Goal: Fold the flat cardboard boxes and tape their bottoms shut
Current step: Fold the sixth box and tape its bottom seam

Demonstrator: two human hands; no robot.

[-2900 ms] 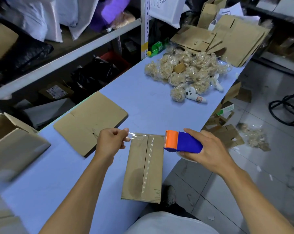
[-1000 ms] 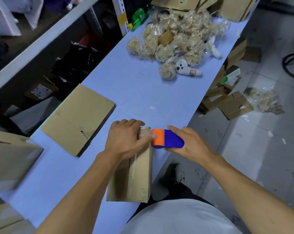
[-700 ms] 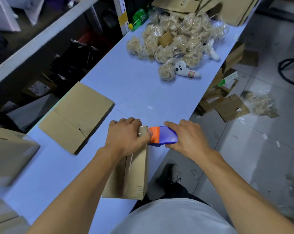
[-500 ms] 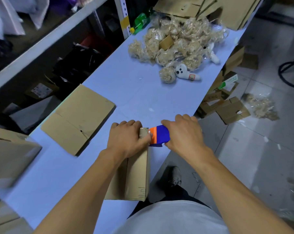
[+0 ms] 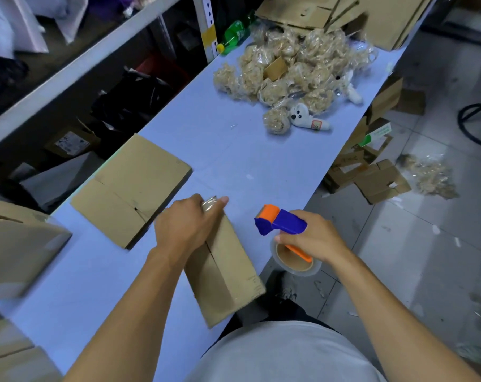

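A folded cardboard box [image 5: 225,274] lies on the pale blue table [image 5: 220,150] near its front edge, bottom seam up, turned at an angle. My left hand [image 5: 187,224] rests on the box's far end, fingers pressing clear tape down over the edge. To the right, my right hand [image 5: 313,238] grips a blue and orange tape dispenser [image 5: 280,224] with its roll of clear tape [image 5: 296,260], held apart from the box past the table's front edge. A flat cardboard box [image 5: 131,188] lies just left of the taped one.
Folded boxes [image 5: 18,244] stand at the left edge. Several bags of tan filler [image 5: 286,70] and a white plush toy [image 5: 305,117] lie farther along the table, with flat cardboard [image 5: 344,15] behind them. Cardboard scraps [image 5: 371,175] litter the floor on the right.
My right hand has pulled the dispenser away from the box's far end to the right. The box has swung to an angle under my left hand, which still presses the tape end.
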